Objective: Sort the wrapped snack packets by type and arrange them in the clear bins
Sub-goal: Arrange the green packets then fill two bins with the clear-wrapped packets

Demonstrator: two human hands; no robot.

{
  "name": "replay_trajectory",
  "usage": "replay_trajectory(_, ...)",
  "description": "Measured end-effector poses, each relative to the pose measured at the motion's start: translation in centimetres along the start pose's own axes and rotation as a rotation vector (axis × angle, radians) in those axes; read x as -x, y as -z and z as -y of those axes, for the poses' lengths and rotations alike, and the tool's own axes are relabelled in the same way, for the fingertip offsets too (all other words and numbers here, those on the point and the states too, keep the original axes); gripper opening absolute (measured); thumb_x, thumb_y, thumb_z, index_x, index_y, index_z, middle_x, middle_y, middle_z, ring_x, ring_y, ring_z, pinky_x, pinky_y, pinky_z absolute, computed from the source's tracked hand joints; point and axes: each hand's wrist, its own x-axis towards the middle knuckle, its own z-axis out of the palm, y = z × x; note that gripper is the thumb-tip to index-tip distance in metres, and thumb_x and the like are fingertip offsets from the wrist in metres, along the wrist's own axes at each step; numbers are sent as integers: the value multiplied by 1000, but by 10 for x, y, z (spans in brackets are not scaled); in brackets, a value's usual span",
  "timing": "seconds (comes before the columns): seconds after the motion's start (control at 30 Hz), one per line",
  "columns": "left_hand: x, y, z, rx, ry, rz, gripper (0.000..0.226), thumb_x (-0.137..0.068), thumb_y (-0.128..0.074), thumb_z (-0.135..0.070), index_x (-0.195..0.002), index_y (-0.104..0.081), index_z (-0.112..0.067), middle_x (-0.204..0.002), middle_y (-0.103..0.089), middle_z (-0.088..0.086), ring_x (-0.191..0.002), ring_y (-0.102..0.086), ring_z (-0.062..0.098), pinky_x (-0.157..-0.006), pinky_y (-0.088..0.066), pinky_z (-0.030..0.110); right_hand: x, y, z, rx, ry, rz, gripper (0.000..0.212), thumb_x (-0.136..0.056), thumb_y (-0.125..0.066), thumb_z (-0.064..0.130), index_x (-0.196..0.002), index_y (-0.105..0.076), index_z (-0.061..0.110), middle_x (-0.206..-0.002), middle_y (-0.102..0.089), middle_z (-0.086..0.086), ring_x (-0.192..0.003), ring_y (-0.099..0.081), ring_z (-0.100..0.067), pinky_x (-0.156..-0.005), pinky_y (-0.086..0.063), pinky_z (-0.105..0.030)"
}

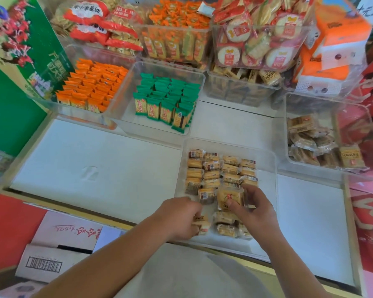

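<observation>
**White worktop (95, 168): packing the near bin (266, 164)**

Bin sits at 5 o'clock, with tan packets (222, 171) in neat rows. Right hand (254, 209) pinches one larger packet (228, 196) between thumb and fingers at the rows' near edge. Left hand (181, 218), fingers curled, grips loose packets (200, 225) at 6 o'clock. My read: seat it flush against the last row, label matching, then feed in the loose ones.
</observation>
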Motion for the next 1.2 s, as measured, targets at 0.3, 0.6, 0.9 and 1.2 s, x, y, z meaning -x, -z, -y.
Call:
replay_trajectory(0.3,31,16,46,308,160,-406,43,-95,-59,-51,-134,-52,-35,-120,-60,-14,-94,-63,12,-82,-52,31,-2,-36,2,305,112,306,63,-84,-83,24,-134,-47,41,-120,-57,26,-108,-52,15,-77,-36,3)
replay_trajectory(0.6,36,2,48,487,180,-343,44,-94,-65,-50,-133,-52,-35,-119,-61,-15,-99,-60,9,-86,-53,27,-12,-65,-23,480,318,426,66,-89,-69,37,-148,-40,29,-131,-47,11,-114,-56,-3,-95,-52,-27)
replay_trajectory(0.9,33,-2,42,471,125,-321,35,-87,-74,-47,-117,-58,-38,-107,-64,-19,-95,-61,6,-85,-57,34,-14,-75,-41,667,524,288,40,-83,-71,30,-123,-67,27,-122,-63,8,-105,-64,-20,-79,-59,-37)
replay_trajectory(1.2,35,0,49,609,130,-322,33,-89,-74,-37,-116,-55,-42,-110,-62,-22,-99,-62,5,-82,-53,19,-16,-66,-37,1037,429,287,25,-83,-72,51,-103,-73,36,-125,-50,11,-126,-39,-18,-107,-41,-37)
